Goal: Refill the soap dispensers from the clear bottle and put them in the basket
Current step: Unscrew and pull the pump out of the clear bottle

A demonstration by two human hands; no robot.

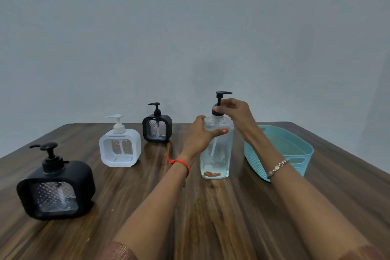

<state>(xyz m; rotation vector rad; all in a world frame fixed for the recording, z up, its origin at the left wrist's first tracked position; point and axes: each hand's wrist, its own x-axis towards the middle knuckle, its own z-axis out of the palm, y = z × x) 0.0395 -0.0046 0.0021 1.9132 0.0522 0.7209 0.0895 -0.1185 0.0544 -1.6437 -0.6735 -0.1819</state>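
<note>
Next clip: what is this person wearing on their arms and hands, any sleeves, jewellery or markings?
Both forearms are bare. The left hand has an orange-painted thumbnail, and an orange-red thread band is knotted round its wrist. The right hand has a bracelet of silvery and brown beads at the wrist. At the bottom edge, reddish-brown fabric sleeves show.

One wide-angle view, worn on the person's head, faces forward and down across the wooden bench [147, 217] to a plain wall [190, 27]. It sits close: both forearms enter at the bottom edge, and the left hand [198, 135] and right hand [234, 110] lie just right of centre.
</note>
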